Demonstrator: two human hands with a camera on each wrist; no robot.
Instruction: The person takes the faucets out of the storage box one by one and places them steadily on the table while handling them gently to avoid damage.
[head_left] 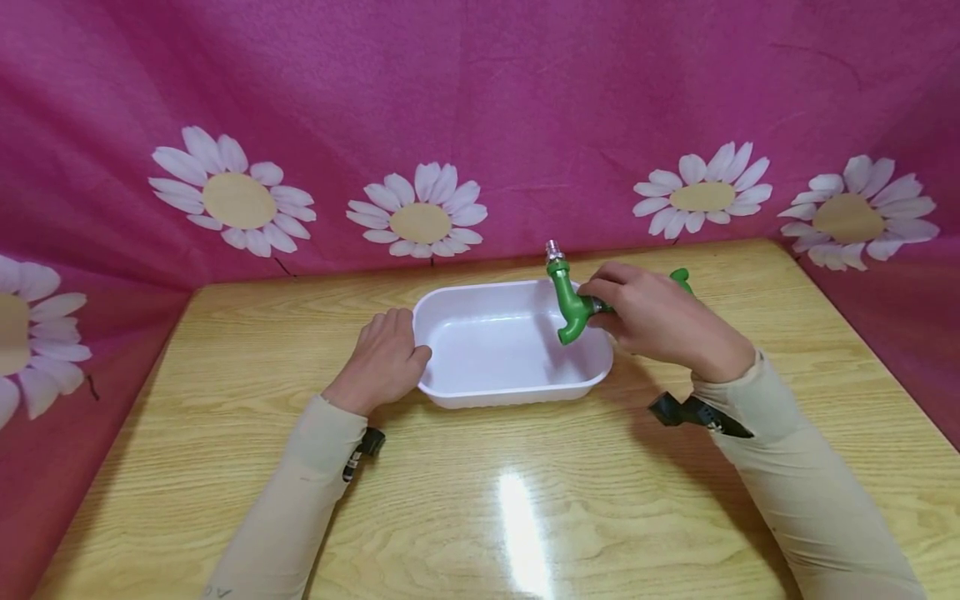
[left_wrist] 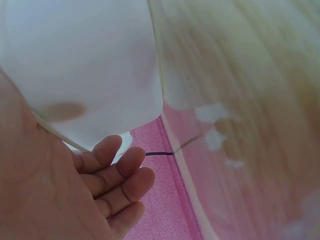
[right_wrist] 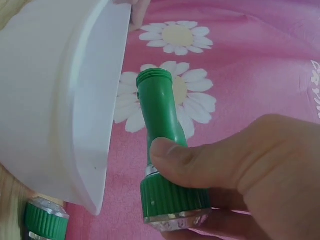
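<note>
A green plastic tap (head_left: 570, 310) with a silver inlet end is held in my right hand (head_left: 651, 321), above the right part of a white oblong basin (head_left: 487, 396). In the right wrist view, my thumb (right_wrist: 172, 155) presses on the green tap just above its ribbed collar (right_wrist: 175, 197). My left hand (head_left: 385, 358) holds the basin's left end, its thumb over the rim and its fingers along the outside. The left wrist view shows those fingers (left_wrist: 125, 175) bent beside the basin (left_wrist: 85, 65); the left thumb is out of sight there.
The basin stands on a wood-grain table (head_left: 465, 467). Behind it hangs a pink cloth (head_left: 525, 125) with white daisies. A green rounded piece (head_left: 681, 279) shows past the right hand; I cannot tell whether it belongs to the tap. Each sleeve carries a black wrist camera (head_left: 678, 410).
</note>
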